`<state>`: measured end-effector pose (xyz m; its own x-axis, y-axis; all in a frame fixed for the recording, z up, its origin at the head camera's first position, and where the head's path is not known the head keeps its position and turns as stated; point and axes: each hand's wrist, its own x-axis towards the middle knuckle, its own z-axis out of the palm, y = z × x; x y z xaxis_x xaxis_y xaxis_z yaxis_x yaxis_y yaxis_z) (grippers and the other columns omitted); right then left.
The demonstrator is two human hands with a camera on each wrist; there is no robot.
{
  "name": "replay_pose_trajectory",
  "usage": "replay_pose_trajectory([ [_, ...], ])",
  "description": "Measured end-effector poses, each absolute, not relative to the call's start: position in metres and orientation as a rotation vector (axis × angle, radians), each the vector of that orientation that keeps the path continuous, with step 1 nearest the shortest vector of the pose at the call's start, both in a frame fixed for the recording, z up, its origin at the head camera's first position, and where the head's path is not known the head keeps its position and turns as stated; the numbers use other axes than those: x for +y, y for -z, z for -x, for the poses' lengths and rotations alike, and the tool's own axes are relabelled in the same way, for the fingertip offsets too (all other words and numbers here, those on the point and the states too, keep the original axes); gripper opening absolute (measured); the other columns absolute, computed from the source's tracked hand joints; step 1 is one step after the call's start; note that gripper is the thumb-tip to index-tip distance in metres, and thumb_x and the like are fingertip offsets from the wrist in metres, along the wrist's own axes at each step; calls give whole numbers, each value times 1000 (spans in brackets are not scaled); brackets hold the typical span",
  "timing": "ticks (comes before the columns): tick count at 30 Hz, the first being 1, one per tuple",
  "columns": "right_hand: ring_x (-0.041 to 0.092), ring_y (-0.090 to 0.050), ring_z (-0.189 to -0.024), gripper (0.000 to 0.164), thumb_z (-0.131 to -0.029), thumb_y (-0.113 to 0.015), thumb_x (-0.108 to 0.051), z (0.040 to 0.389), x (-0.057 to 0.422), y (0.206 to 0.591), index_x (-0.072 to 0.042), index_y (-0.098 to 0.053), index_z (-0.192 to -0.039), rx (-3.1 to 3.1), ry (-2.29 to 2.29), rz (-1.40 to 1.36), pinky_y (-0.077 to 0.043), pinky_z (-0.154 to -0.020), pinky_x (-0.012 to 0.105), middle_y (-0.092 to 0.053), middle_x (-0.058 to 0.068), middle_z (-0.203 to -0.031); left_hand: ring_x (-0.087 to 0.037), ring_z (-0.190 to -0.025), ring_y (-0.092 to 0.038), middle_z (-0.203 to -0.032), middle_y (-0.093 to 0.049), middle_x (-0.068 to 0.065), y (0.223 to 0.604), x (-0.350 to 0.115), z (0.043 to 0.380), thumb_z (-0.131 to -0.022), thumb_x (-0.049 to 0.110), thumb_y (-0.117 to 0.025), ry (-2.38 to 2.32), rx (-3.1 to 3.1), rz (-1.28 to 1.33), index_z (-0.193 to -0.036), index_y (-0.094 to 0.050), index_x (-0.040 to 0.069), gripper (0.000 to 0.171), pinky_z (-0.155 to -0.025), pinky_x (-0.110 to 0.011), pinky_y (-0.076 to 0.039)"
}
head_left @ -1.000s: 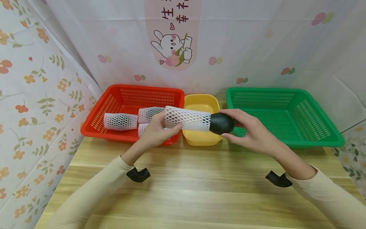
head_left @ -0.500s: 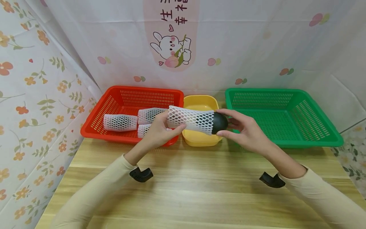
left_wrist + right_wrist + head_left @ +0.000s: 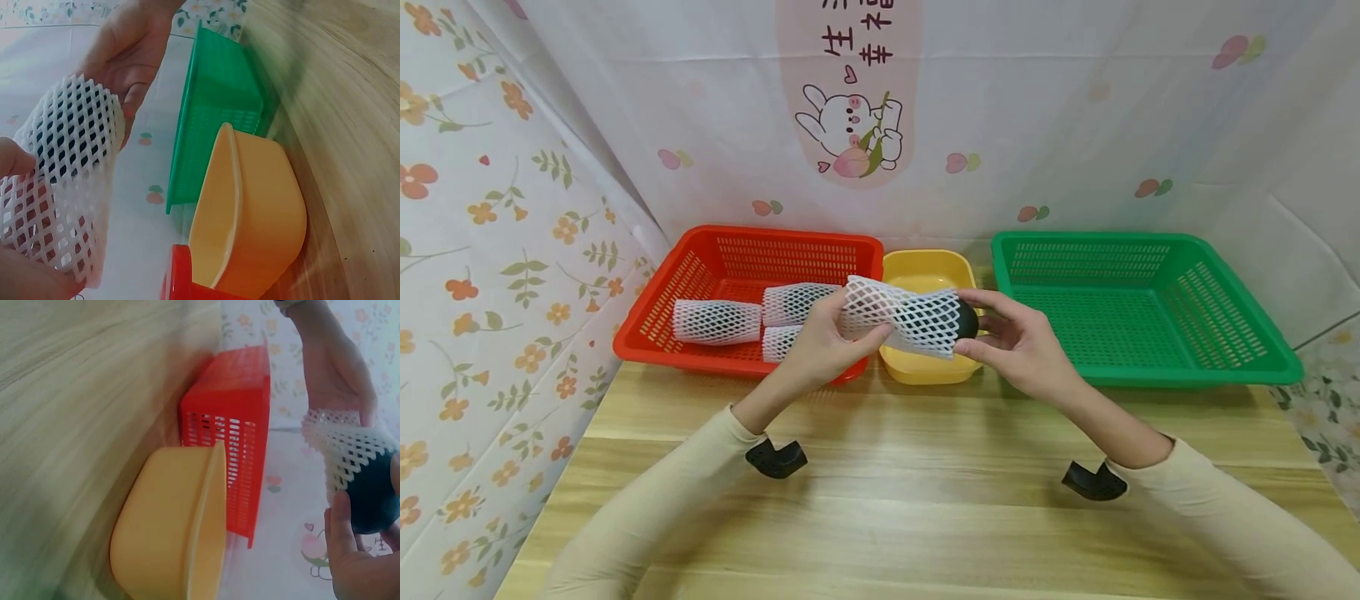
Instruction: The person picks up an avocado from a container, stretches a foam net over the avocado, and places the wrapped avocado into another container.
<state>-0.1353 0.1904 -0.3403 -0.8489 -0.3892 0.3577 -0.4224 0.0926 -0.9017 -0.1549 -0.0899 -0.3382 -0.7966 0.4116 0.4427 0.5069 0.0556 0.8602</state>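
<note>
In the head view my left hand (image 3: 823, 342) holds the near-left end of a white foam net sleeve (image 3: 917, 321), thumb and fingers around it. My right hand (image 3: 1022, 342) grips a dark, smooth avocado (image 3: 967, 320) at the sleeve's right end. Most of the avocado is inside the netting, and only its rounded end shows. The right wrist view has the avocado (image 3: 372, 494) half bare, with right-hand fingers against it and the net edge. Through the mesh in the left wrist view, the sleeve (image 3: 72, 131) shows dark at the upper end and hollow near the left fingers.
A red basket (image 3: 655, 337) at the left holds several dark items in white net sleeves (image 3: 717, 322). Between it and a green basket (image 3: 1142, 333) stands a yellow tub (image 3: 928, 367), beneath the hands. All rest on a wooden table (image 3: 895, 483) against a printed curtain.
The avocado has slid leftward into the net sleeve, from mostly bare to mostly covered. My right hand has moved left with it; my left hand has shifted slightly right.
</note>
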Motion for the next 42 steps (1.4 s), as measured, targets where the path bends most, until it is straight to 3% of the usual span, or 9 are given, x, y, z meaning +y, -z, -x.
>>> replay_pose_trajectory([
  [7,31,-63,-114,67,-85,-72,17,134,189,342,1,-50,-147,-2270,-2051,-869,-56,-85,37,-53,19,-140,-22,-97,-65,-109,-68,-10,338,-88,154,-89,1,-75,1902,-2216,958,-116,-64,-4,30,-84,-34,-56],
  [18,25,-61,-112,72,-78,-73,25,132,185,345,4,-51,-144,-2273,-1813,-910,-54,-91,33,-57,17,-134,-21,-100,-64,-111,-68,-8,337,-88,152,-88,4,-77,1849,-2239,912,-118,-64,-2,33,-86,-36,-55],
  [23,23,-61,-110,70,-78,-74,24,134,184,345,4,-53,-142,-2263,-1715,-918,-52,-92,29,-60,17,-129,-22,-102,-62,-115,-65,-9,335,-88,154,-85,6,-82,1830,-2232,846,-122,-59,-1,44,-87,-35,-56],
  [29,22,-61,-111,70,-78,-75,23,135,183,346,5,-53,-141,-2253,-1682,-909,-51,-94,30,-61,17,-130,-22,-106,-57,-116,-56,-13,335,-86,156,-81,3,-85,1840,-2178,788,-121,-42,0,59,-93,-35,-51],
  [35,21,-60,-112,70,-78,-73,24,136,182,346,5,-53,-142,-2237,-1693,-911,-50,-95,29,-60,19,-131,-23,-110,-44,-123,-43,-11,335,-87,157,-74,13,-91,1631,-2212,705,-130,-30,8,82,-86,-41,-41],
  [38,22,-60,-112,70,-78,-72,25,136,182,347,5,-52,-142,-2230,-1714,-918,-50,-95,29,-60,19,-131,-23,-121,-44,-135,-42,-9,334,-88,158,-74,13,-91,1609,-2226,759,-140,-30,10,90,-96,-42,-42],
  [42,23,-59,-112,70,-79,-70,26,137,182,347,4,-52,-143,-2239,-1738,-925,-50,-96,29,-59,18,-131,-20,-126,-46,-139,-49,-3,333,-89,159,-79,10,-88,1665,-2270,856,-141,-42,8,77,-104,-41,-42],
])
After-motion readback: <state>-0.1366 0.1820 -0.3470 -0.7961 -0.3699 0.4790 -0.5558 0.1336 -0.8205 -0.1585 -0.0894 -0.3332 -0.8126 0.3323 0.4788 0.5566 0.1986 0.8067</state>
